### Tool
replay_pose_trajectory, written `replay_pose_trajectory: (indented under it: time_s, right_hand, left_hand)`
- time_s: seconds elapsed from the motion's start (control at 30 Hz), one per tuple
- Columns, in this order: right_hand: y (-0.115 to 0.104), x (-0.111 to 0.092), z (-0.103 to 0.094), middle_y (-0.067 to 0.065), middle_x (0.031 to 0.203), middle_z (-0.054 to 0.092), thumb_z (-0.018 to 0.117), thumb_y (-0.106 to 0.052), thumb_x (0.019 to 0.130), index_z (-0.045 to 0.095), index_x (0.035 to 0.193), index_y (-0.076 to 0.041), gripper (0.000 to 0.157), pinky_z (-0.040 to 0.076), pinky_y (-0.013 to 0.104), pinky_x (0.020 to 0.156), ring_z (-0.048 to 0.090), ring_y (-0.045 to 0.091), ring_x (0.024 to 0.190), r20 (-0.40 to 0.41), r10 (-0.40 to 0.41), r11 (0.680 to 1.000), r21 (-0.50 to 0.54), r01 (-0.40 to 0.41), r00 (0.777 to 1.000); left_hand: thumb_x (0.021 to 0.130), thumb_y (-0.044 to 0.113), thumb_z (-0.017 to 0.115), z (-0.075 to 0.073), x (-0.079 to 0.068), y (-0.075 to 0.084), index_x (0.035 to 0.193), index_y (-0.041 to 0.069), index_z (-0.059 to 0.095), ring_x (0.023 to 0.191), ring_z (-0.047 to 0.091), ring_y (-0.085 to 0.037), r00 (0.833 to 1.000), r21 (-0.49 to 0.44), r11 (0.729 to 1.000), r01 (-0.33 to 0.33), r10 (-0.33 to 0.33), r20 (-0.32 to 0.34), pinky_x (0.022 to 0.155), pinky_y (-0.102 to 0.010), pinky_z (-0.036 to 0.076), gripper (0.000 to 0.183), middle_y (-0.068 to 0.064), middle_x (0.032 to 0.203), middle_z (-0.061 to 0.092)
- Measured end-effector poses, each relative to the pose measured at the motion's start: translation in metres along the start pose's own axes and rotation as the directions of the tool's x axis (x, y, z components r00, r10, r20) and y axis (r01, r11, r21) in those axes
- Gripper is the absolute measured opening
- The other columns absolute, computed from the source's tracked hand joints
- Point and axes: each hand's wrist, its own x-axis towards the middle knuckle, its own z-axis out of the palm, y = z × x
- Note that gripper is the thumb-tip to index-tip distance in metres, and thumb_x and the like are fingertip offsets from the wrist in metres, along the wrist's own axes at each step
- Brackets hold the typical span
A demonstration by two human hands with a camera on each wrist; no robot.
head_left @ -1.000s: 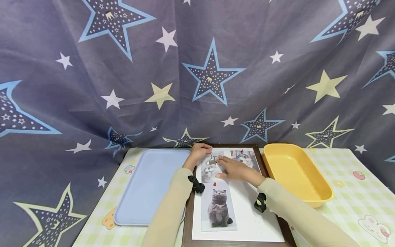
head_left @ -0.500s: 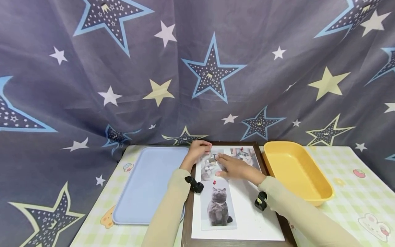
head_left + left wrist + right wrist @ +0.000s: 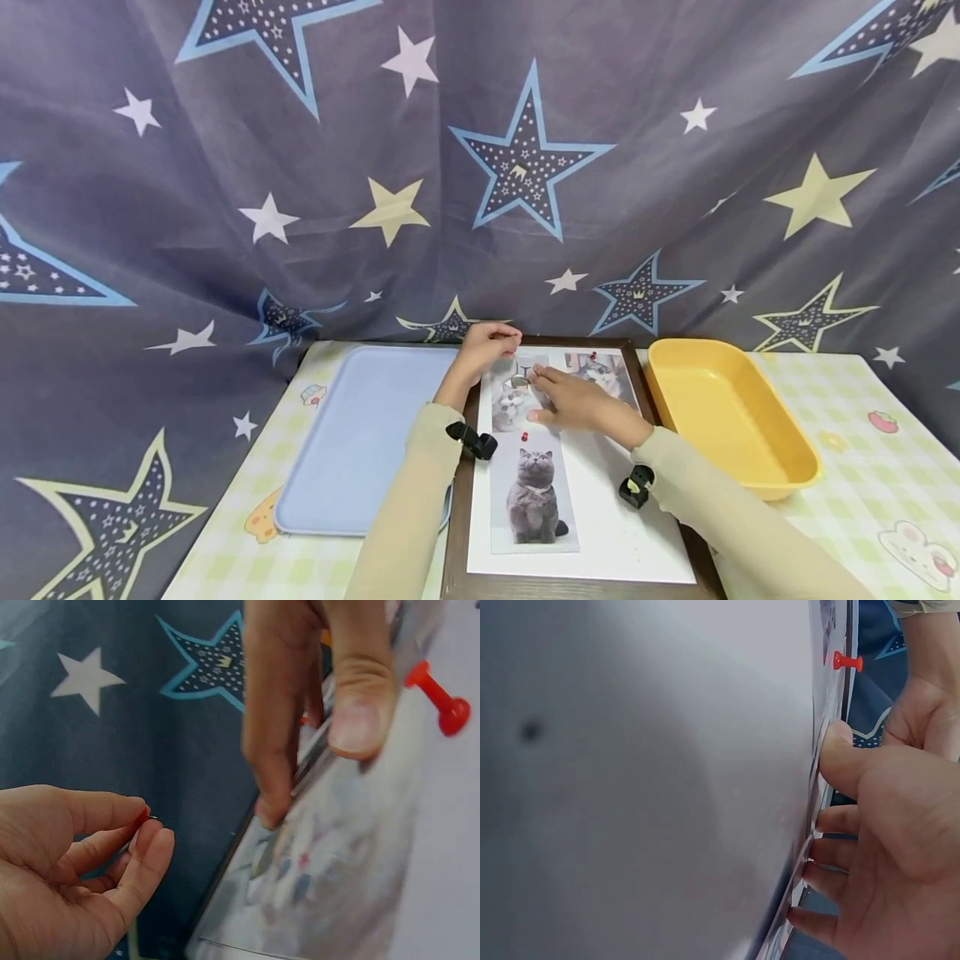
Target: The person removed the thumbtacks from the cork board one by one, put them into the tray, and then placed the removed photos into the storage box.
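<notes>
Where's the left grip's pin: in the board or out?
Out: the left grip pinches the red pin, its needle showing against the starry curtain.

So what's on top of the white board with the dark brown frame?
Three rectangular cat photos and two red pushpins show on the white board. The right hand hides parts of both upper photos, the left hand the top-left corner; whatever lies beneath them can't be seen.

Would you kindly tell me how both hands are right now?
Left hand: pinching a red push pin.
Right hand: open, resting on a cat photo.
</notes>
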Motion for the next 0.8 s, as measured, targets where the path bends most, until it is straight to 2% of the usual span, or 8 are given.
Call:
replay_pose_trajectory:
  time_s: [0.1, 0.2, 0.33, 0.47, 0.6, 0.7, 0.8]
  right_hand:
    - [-0.002, 0.0, -0.001, 0.022, 0.164, 0.031, 0.058, -0.047, 0.101, 0.036, 0.156, -0.002, 0.074, 0.04, 0.058, 0.116, 0.038, 0.043, 0.147, 0.006, 0.004, 1.0, -0.021, -0.004, 1.0]
    - [-0.003, 0.001, -0.001, 0.021, 0.164, 0.031, 0.057, -0.048, 0.101, 0.036, 0.157, -0.003, 0.074, 0.041, 0.057, 0.116, 0.038, 0.043, 0.147, 0.016, 0.014, 0.999, -0.05, -0.013, 1.0]
    - [-0.004, 0.003, -0.002, 0.019, 0.165, 0.031, 0.056, -0.049, 0.101, 0.036, 0.157, -0.005, 0.074, 0.043, 0.057, 0.114, 0.039, 0.041, 0.147, 0.029, 0.03, 0.996, -0.083, -0.028, 0.999]
    - [-0.007, 0.004, -0.004, 0.019, 0.164, 0.033, 0.057, -0.05, 0.101, 0.038, 0.156, -0.005, 0.074, 0.047, 0.057, 0.11, 0.042, 0.042, 0.145, 0.029, 0.04, 0.992, -0.118, -0.037, 0.999]
    - [-0.007, 0.005, -0.003, 0.019, 0.163, 0.035, 0.058, -0.049, 0.101, 0.039, 0.156, -0.004, 0.074, 0.047, 0.057, 0.11, 0.044, 0.043, 0.143, 0.021, 0.035, 0.991, -0.133, -0.032, 0.999]
    - [-0.006, 0.004, -0.001, 0.019, 0.163, 0.034, 0.057, -0.05, 0.101, 0.039, 0.156, -0.004, 0.074, 0.048, 0.058, 0.108, 0.045, 0.044, 0.142, 0.014, 0.03, 0.991, -0.132, -0.028, 0.999]
    - [-0.006, 0.003, 0.0, 0.019, 0.164, 0.033, 0.056, -0.05, 0.101, 0.037, 0.157, -0.005, 0.074, 0.047, 0.058, 0.109, 0.044, 0.045, 0.142, 0.018, 0.036, 0.991, -0.128, -0.033, 0.999]
  left_hand:
    - [0.097, 0.006, 0.066, -0.005, -0.003, 0.008, 0.118, -0.005, 0.071, 0.109, 0.068, -0.041, 1.0, 0.008, 1.0, -0.008, 0.008, 0.005, 0.087, -0.032, 0.062, 0.024, -0.02, 0.116, 0.071]
    - [0.098, 0.008, 0.066, -0.01, -0.009, 0.019, 0.119, -0.003, 0.071, 0.097, 0.071, -0.03, 0.999, 0.018, 0.999, -0.043, 0.043, 0.007, 0.089, -0.033, 0.062, 0.024, -0.016, 0.111, 0.071]
    - [0.099, 0.009, 0.065, -0.017, -0.016, 0.033, 0.118, -0.004, 0.07, 0.086, 0.069, -0.014, 0.995, 0.025, 0.994, -0.102, 0.102, 0.005, 0.088, -0.032, 0.062, 0.024, -0.016, 0.107, 0.07]
    - [0.099, 0.007, 0.065, -0.027, -0.021, 0.042, 0.12, -0.006, 0.068, 0.085, 0.069, -0.013, 0.992, -0.001, 0.992, -0.125, 0.125, -0.001, 0.088, -0.032, 0.062, 0.025, -0.022, 0.113, 0.069]
    - [0.098, 0.006, 0.065, -0.037, -0.025, 0.045, 0.118, -0.007, 0.069, 0.08, 0.068, -0.009, 0.992, -0.021, 0.992, -0.121, 0.12, -0.034, 0.086, -0.031, 0.062, 0.025, -0.011, 0.101, 0.071]
    - [0.097, 0.004, 0.065, -0.042, -0.029, 0.052, 0.117, -0.009, 0.069, 0.078, 0.067, -0.01, 0.988, -0.022, 0.989, -0.143, 0.142, -0.056, 0.089, -0.038, 0.062, 0.024, -0.001, 0.089, 0.067]
    - [0.097, 0.005, 0.066, -0.046, -0.036, 0.062, 0.116, -0.009, 0.069, 0.081, 0.068, -0.017, 0.979, -0.009, 0.981, -0.194, 0.193, -0.068, 0.092, -0.046, 0.06, 0.024, -0.001, 0.087, 0.067]
